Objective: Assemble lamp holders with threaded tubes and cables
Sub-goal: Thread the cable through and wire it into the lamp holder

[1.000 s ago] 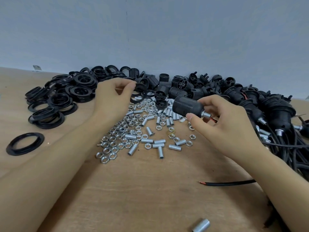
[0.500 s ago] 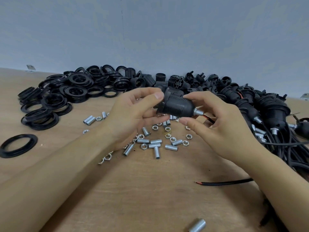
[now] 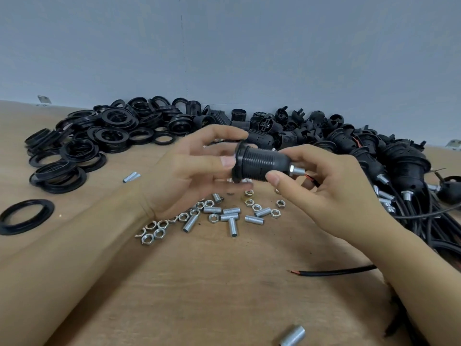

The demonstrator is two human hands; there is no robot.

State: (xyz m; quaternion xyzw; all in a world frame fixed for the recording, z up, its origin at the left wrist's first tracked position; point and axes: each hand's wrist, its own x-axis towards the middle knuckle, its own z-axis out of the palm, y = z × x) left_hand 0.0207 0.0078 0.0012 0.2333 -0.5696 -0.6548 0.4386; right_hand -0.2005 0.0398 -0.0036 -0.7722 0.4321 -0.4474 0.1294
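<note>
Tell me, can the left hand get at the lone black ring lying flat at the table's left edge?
Probably yes: the ring lies alone on bare table, but the left hand must first let go of the lamp holder.

**Ring now sits on the holder, left hand at its collar**

One second back the left hand (image 3: 189,171) reaches into the far parts near the pile of rings (image 3: 99,136), while the right hand (image 3: 321,193) alone holds the lamp holder (image 3: 262,164) by its metal-tube end. Half a second back the left hand comes across and meets the holder's open end. Now a black ring (image 3: 238,162) sits as a flange round that end, and the left fingertips (image 3: 227,161) touch its rim. The holder is raised and tipped more toward the camera, with the threaded tube (image 3: 296,170) and red-and-black wire showing between the right fingers.
</note>
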